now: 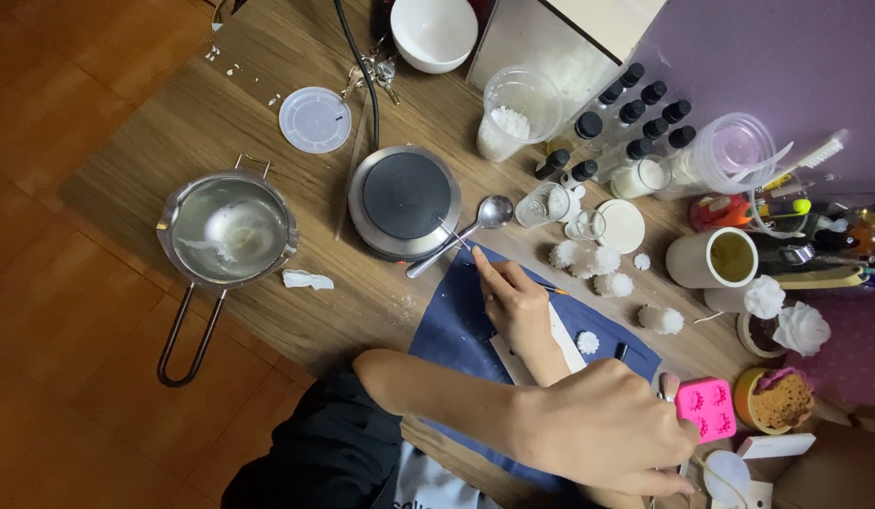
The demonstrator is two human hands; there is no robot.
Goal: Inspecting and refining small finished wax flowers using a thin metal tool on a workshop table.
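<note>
My right hand [515,303] rests on a dark blue mat [454,325] and pinches a thin stick [454,233] that points up-left toward the hot plate. My left hand [602,432] reaches across in front of it, fingers curled near a pink silicone mould [707,408]; what it grips is hidden. Small white flower-shaped wax pieces [588,259] lie just right of my right hand. A white strip [568,341] lies on the mat under my right wrist.
A round electric hot plate [404,196] with a spoon [491,212] against it stands beyond the mat. Left of it sits a metal saucepan [232,231] holding whitish wax. A white bowl [433,32], a flake-filled measuring cup [516,115], dark-capped bottles [635,113] and a cup [716,257] crowd the back and right.
</note>
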